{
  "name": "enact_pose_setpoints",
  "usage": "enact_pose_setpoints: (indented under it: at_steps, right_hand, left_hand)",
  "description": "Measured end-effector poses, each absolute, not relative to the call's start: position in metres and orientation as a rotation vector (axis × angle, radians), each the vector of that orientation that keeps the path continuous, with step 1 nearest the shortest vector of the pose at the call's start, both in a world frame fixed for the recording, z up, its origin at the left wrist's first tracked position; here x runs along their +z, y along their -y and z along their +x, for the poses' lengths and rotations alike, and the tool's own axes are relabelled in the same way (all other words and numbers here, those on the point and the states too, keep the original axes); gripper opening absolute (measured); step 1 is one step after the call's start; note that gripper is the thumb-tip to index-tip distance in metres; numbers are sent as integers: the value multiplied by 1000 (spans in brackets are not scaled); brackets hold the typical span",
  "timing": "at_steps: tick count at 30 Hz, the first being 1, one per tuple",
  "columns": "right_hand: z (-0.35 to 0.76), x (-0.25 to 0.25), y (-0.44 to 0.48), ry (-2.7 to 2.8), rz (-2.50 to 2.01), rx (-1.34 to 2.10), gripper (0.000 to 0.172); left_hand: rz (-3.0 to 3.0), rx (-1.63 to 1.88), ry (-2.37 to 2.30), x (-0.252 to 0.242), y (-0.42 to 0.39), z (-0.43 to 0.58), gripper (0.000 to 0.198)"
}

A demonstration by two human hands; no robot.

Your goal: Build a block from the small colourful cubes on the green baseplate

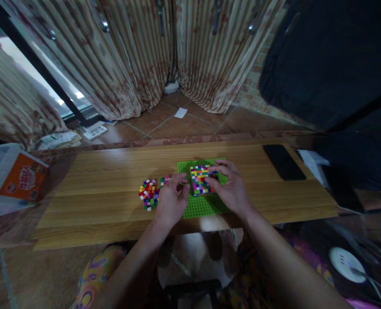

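A green studded baseplate [206, 208] lies on the wooden table, bearing a square of small multicoloured toy bricks [199, 178]. Over the right side of that square, my right hand [231, 186] has its thumb and fingers apart, the tips at or just above the bricks. My left hand [173, 201] is at the baseplate's left edge, fingers curled and thumb drawn toward the index finger. Whatever may be between those fingertips is too small to make out. Loose toy bricks [149, 194] are heaped on the table just left of my left hand, which partly hides them.
A black phone [283, 162] rests on the wooden table [97, 189] to the right. At the left stands a translucent plastic box [0, 167] with an orange packet [23, 177]. A person in dark clothing [332, 56] is at the right. A white power strip [347, 265] lies lower right.
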State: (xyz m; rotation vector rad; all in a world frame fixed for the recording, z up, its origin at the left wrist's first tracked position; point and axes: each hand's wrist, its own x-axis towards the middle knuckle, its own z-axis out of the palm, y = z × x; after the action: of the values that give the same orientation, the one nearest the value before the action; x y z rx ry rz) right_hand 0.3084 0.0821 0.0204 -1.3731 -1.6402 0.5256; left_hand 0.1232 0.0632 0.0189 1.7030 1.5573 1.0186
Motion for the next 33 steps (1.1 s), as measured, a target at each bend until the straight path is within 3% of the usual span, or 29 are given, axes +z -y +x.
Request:
enact_pose_setpoints:
  at_steps: [9, 21, 33]
  right_hand:
    - [303, 9, -88, 1586, -1512, 488, 46]
    - [295, -1, -87, 1612, -1561, 550, 51]
    - [292, 2, -83, 1654, -1532, 504, 55]
  left_hand:
    - [1596, 1047, -1810, 31, -81, 83, 27]
    - [1901, 473, -2080, 35, -82, 66, 28]
    - [2210, 531, -1824, 20, -80, 80, 23]
